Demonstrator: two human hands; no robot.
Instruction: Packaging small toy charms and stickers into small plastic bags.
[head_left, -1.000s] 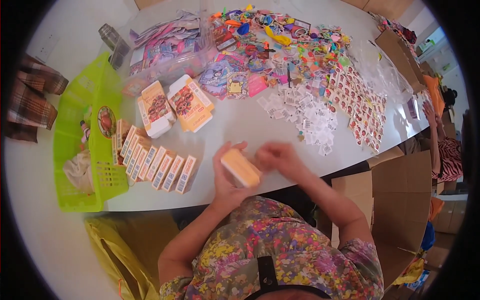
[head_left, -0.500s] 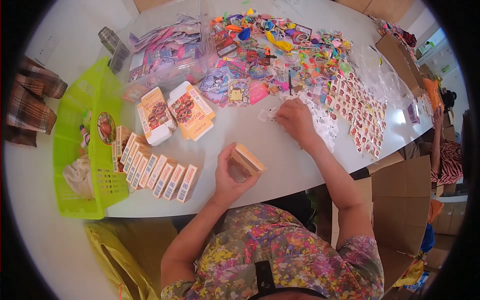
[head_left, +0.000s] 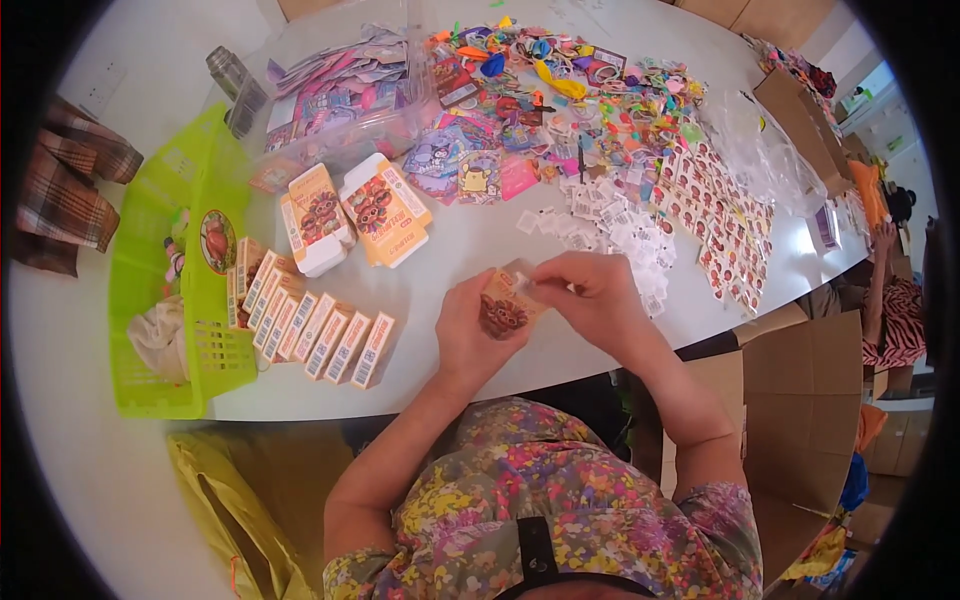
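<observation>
My left hand (head_left: 468, 338) grips a small orange carton (head_left: 505, 305) with a cartoon face on it, held over the near edge of the grey table (head_left: 470, 235). My right hand (head_left: 590, 295) is at the carton's top, pinching a small white packet (head_left: 527, 284) against its opening. Just beyond my hands lie scattered small white packets (head_left: 610, 215). To my left, a row of several closed orange cartons (head_left: 310, 320) stands side by side on the table.
A green plastic basket (head_left: 175, 270) sits at the left. Two stacks of flat cartons (head_left: 350, 215) lie behind the row. Colourful toys and cards (head_left: 560, 80) cover the far side, patterned sachets (head_left: 720, 220) the right. Cardboard boxes (head_left: 790, 400) stand at my right.
My right hand had reached out to the white packets half a second ago; it has come back with one packet to the carton in my left hand.
</observation>
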